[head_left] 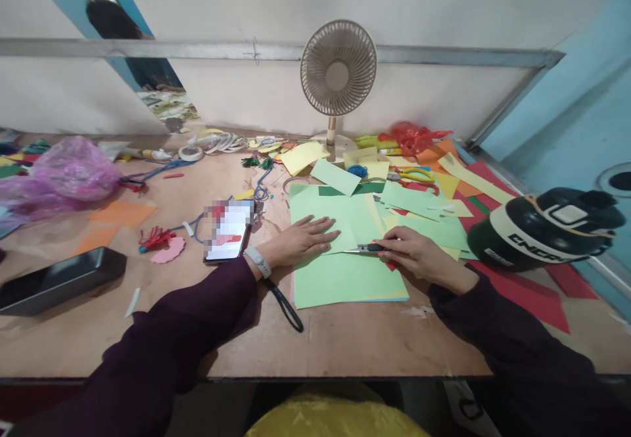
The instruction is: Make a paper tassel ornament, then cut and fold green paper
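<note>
Light green paper (345, 282) lies stacked on the table in front of me, with yellow and blue edges showing beneath. My left hand (308, 240) rests flat on the upper green sheet, fingers spread. In my right hand (411, 253) is a utility knife (369, 248), pinched between the fingers. Its blade points left and lies along the lower edge of the upper sheet, a little to the right of my left fingertips. A bit of red shows under the right fingers. Just left of my left wrist lies a phone (229, 230) with its screen lit.
A small fan (338, 68) stands at the back. A large black bottle (537, 230) and red paper (532, 299) are on the right, near yellow-handled scissors (417, 174). Leftward are a black box-shaped object (64, 279), a pink plastic bag (73, 171) and orange paper (123, 213).
</note>
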Demonstrator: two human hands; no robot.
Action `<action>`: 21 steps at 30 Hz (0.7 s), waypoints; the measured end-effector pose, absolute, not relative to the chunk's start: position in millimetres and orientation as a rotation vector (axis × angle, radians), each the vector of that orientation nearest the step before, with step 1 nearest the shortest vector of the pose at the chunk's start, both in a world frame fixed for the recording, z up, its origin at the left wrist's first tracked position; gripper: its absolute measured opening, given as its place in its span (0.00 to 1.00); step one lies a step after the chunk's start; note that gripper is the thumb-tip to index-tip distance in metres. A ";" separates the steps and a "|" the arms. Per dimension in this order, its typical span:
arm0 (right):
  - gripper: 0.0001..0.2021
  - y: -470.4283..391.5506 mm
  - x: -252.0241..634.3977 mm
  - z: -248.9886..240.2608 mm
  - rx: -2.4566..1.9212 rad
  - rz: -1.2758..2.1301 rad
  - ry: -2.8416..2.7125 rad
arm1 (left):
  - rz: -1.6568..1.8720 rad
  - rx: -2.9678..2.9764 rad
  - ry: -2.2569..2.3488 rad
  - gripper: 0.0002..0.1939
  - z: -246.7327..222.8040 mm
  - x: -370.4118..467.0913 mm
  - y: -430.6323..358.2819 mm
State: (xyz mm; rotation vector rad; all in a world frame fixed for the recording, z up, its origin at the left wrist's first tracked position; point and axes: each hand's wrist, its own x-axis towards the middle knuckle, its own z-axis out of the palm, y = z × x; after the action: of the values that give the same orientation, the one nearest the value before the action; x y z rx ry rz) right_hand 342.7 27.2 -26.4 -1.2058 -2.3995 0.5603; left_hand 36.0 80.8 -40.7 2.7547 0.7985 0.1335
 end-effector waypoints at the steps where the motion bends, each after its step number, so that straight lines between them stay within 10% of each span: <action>1: 0.16 26.8 342.6 -25.9 -1.195 0.544 -2.408 | 0.132 2.756 0.801 0.24 -40.9 36.0 80.8; 21: 0.13 17.7 323.7 -24.9 -1.141 0.199 -2.480 | 0.123 2.798 0.783 0.24 -43.7 35.1 83.1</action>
State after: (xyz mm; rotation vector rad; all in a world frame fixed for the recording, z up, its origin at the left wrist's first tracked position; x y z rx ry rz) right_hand 323.7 17.7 -24.9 -1.1406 -2.4800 0.1988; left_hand 35.1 83.1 -43.7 2.7983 0.7833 0.1231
